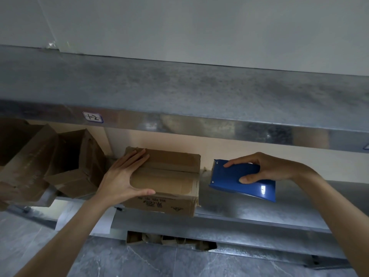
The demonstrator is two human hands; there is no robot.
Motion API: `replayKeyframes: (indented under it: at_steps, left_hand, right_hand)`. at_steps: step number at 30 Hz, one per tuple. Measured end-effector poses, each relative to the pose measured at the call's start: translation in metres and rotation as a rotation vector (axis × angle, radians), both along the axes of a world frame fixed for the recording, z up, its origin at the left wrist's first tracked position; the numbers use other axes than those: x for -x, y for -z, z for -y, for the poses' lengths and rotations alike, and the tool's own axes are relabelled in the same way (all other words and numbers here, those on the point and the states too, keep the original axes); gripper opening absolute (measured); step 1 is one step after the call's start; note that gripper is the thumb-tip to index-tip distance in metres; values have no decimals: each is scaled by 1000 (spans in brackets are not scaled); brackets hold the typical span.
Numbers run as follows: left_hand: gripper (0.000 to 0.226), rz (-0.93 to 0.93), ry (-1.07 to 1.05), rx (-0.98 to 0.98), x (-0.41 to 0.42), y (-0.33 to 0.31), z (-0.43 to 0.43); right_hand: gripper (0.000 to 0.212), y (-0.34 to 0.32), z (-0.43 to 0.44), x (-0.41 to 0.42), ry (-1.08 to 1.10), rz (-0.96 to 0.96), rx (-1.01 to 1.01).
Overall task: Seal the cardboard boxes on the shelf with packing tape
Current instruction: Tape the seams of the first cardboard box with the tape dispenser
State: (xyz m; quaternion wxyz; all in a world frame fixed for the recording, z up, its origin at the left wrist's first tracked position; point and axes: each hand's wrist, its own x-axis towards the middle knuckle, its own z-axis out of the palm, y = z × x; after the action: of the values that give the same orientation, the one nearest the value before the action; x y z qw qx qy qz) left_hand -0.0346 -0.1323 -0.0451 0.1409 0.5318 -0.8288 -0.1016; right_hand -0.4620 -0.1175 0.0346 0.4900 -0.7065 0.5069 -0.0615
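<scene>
Pressing cardboard box [169,168] (flaps closed) | left grip [121,176] flat | right grip [267,166] clasping tape dispenser [229,177]

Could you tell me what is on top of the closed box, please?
The left hand lies on the box, over taped, closed flaps; its left end and contents are hidden. The right hand holds a dispenser beside it.

The middle box [165,180] sits on the shelf [299,198], its front overhanging the shelf's lip. The left hand [121,176] rests on that box's left top corner. Just right of the box, apart from it, the right hand [267,166] grips the tape dispenser [242,179] over the shelf. Left of the box stand two other boxes [79,162], tilted. An upper shelf [179,86] runs above the box, with a label [92,117] up and to the left on its front edge. Cardboard scraps [171,241] lie below the box.
</scene>
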Motion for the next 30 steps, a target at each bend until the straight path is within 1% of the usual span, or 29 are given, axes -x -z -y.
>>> replayKeyframes:
  at_steps: [5,15,20,22,26,30]
  left_hand:
    - [114,0,-7,-6,-1,2,1]
    - [121,9,-6,-25,-1,4,4]
    - [122,1,1,-22,-1,2,3]
    - [121,-18,0,-8,0,0,3]
    - [120,-41,-11,-1,1,-2,1]
    - [122,-39,-18,0,2,-1,-1]
  right_hand:
    - [45,10,6,-18,-19,-58,17]
    - [38,-6,19,-51,-37,-175,100]
    - [43,14,20,-73,-47,-325,122]
    - [47,24,16,-74,-2,-351,135]
    - [55,54,3,-68,213,-368,195]
    - [68,98,-18,-67,306,-366,146]
